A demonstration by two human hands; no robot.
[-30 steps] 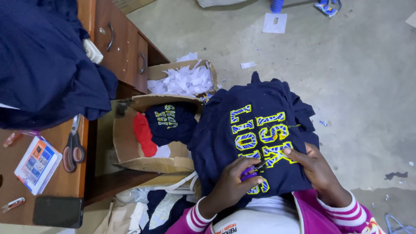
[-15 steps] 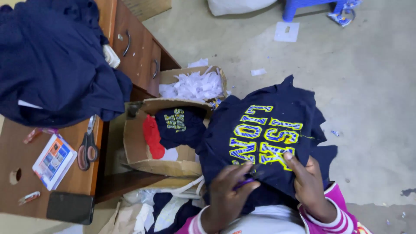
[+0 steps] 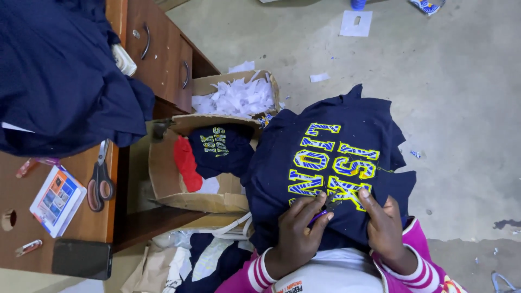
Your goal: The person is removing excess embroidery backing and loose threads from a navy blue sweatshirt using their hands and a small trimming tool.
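Navy garment [image 3: 331, 179] with yellow-and-blue block lettering is spread over the person's lap, near right of the scene, lettered side up, so the print faces the camera and sits flat for close work. Left hand [image 3: 296, 236] holds a small purple-handled tool [image 3: 324, 210], tip at the near edge of the lettering; fingers curled tight round the handle, thumb side toward the print. Can't tell what kind of tool, too small. Right hand [image 3: 386, 228] lies flat on the cloth just beside the tool tip, index finger stretched onto a letter, other fingers loosely spread, gripping nothing. Reads as pinning the fabric taut beside the working point. Both wrists come up from the near edge, pink striped cuffs [image 3: 260, 271] showing, hands angled toward each other.

Left of the lap: open cardboard box [image 3: 187, 184] on the floor holding another navy lettered piece and something red [image 3: 187, 163]; a second box [image 3: 236, 92] behind it, full of white paper scraps. Far left: wooden tabletop [image 3: 81, 217] with scissors [image 3: 99, 179], a dark phone [image 3: 81, 259], a small printed booklet [image 3: 57, 199] and a heap of navy cloth [image 3: 59, 76].
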